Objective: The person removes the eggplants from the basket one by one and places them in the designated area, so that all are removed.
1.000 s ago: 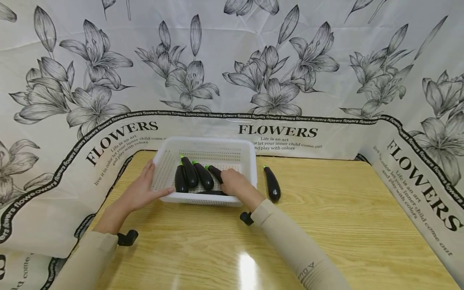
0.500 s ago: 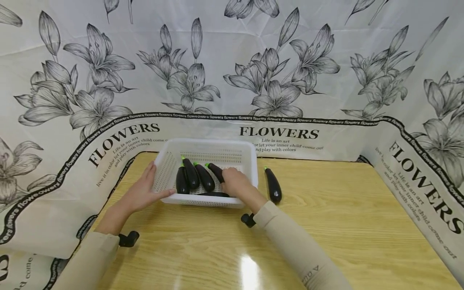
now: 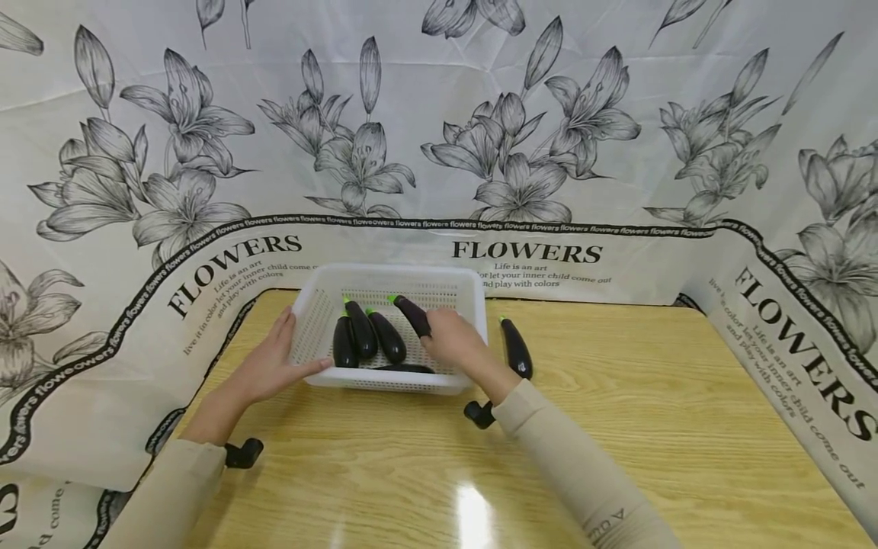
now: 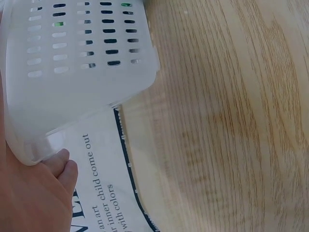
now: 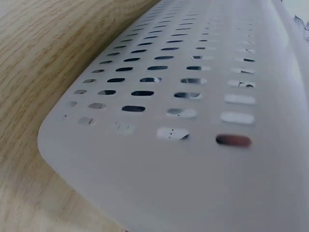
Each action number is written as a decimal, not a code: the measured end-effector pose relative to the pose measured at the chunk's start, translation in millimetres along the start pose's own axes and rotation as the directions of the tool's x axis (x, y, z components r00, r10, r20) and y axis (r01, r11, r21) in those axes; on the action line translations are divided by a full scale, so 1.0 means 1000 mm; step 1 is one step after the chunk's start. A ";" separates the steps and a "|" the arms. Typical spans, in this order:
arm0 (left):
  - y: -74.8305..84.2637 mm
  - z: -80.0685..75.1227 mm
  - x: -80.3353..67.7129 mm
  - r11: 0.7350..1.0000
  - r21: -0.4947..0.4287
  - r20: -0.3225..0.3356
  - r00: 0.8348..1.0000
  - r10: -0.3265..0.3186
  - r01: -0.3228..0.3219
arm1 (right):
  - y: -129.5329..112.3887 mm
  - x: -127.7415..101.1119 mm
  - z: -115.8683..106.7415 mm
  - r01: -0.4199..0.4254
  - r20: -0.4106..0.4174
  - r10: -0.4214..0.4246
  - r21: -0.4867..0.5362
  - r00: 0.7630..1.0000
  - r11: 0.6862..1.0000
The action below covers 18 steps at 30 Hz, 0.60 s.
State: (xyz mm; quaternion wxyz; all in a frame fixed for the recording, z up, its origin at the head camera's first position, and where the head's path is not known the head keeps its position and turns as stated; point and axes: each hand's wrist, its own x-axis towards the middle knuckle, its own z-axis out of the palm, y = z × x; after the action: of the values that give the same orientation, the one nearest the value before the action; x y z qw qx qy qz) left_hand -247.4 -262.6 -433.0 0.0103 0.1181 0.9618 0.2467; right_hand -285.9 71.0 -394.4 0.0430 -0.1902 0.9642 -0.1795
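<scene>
Centrally, a white perforated basket (image 3: 391, 293) sits on the wooden surface (image 3: 617, 427). The right hand (image 3: 454, 341) grasps 1 dark eggplant (image 3: 414, 314) by its lower end, the green stem tip tilted up and back, raised above the basket floor. The left hand (image 3: 270, 364) holds the basket's left wall, thumb hooked along the front rim. Inside lie 3 eggplants (image 3: 362, 337) side by side and 1 more (image 3: 405, 368) flat along the front wall. Another eggplant (image 3: 516, 349) rests on the surface just right of the basket. Probable risks: the glossy skin may slip from an end-only grip, or the light basket may slide if the left hand loosens.
</scene>
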 end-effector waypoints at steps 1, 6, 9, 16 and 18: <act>0.000 0.000 0.000 1.000 -0.002 0.001 1.000 -0.001 0.001 | 0.001 0.000 -0.001 0.002 -0.002 -0.002 0.017 1.000 1.000; -0.002 0.002 -0.001 1.000 -0.001 0.005 1.000 -0.005 0.005 | 0.006 -0.004 -0.005 -0.002 -0.013 0.003 0.078 1.000 0.997; -0.001 0.001 -0.001 1.000 -0.001 0.007 1.000 -0.003 0.003 | 0.009 -0.007 -0.008 -0.012 -0.024 0.014 0.089 1.000 0.996; 0.000 -0.001 -0.002 1.000 -0.010 0.005 1.000 0.001 -0.001 | 0.013 -0.014 -0.018 0.013 -0.055 -0.006 0.145 0.998 0.989; 0.001 -0.001 -0.001 1.000 -0.011 0.003 1.000 0.003 -0.003 | 0.015 -0.017 -0.021 0.027 -0.063 -0.016 0.168 0.998 0.985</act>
State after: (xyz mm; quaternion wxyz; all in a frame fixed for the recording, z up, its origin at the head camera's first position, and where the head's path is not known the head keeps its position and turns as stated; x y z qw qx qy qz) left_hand -245.9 -262.9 -432.1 0.0119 0.1200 0.9603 0.2516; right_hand -279.2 97.4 -379.6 0.0276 -0.1908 0.9443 -0.2668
